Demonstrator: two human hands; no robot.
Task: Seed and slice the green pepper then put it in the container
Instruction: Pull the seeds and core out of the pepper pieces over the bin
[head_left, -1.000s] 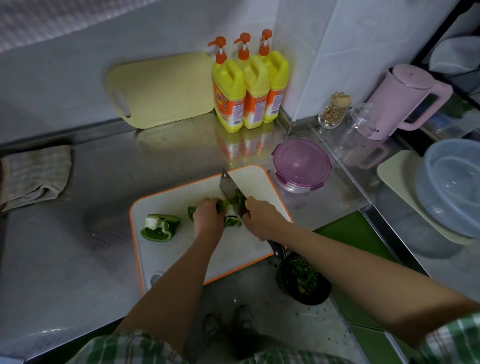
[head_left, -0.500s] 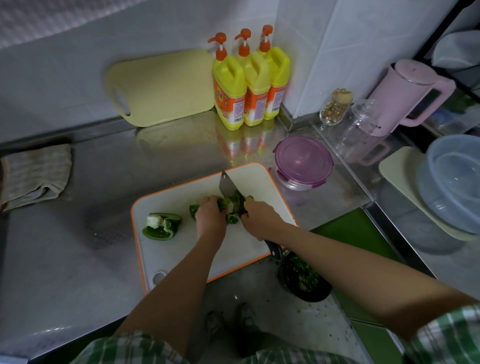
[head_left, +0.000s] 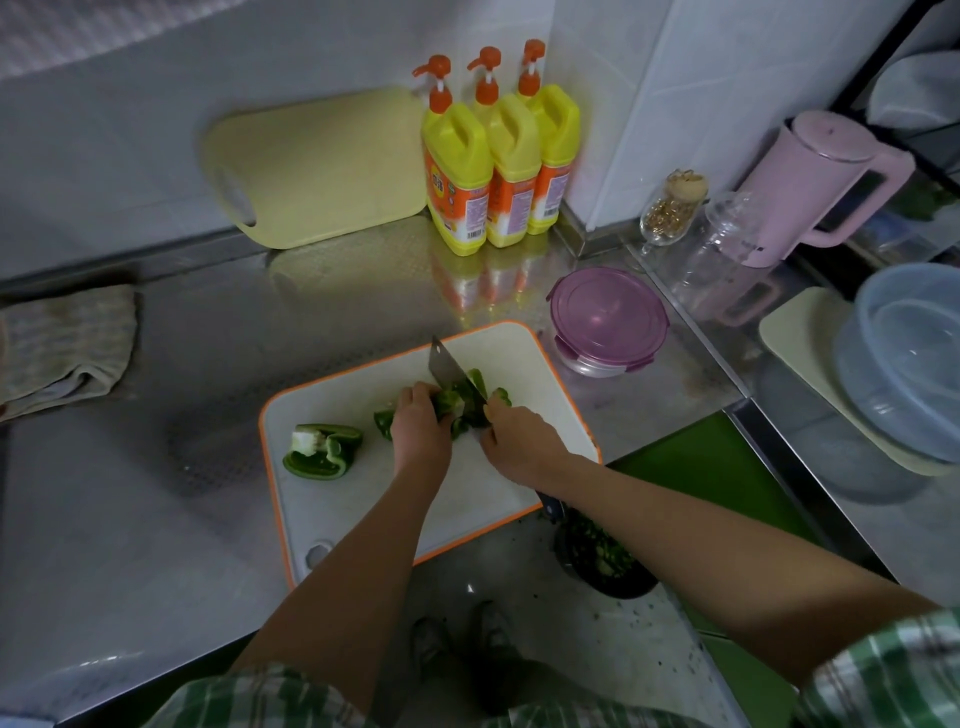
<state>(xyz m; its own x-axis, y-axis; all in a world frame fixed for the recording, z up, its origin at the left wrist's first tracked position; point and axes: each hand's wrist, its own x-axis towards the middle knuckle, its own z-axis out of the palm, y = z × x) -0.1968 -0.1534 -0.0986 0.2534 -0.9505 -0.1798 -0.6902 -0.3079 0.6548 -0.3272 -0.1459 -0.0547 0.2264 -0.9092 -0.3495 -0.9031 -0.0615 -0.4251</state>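
Note:
A white cutting board (head_left: 363, 514) with an orange rim lies on the steel counter. My left hand (head_left: 420, 428) presses down on a green pepper piece (head_left: 385, 421) near the board's middle. My right hand (head_left: 519, 441) grips a knife (head_left: 445, 366), its blade down in the pepper just right of my left fingers. Cut green pepper slices (head_left: 480, 387) lie beside the blade. A pepper chunk with its white core (head_left: 322, 449) rests at the board's left. The round container with a purple lid (head_left: 609, 317) stands closed beyond the board's right corner.
Three yellow soap bottles (head_left: 493, 166) and a pale yellow board (head_left: 317, 166) lean against the wall. A folded cloth (head_left: 62, 348) lies far left. A pink kettle (head_left: 810, 192), glass jars (head_left: 670, 213) and a clear basin (head_left: 914, 358) stand right. A dark bin with scraps (head_left: 602, 558) sits below the counter edge.
The knife and both hands stay over the same pepper piece, shifting only slightly as the blade works through it. The cored chunk at the left has not moved.

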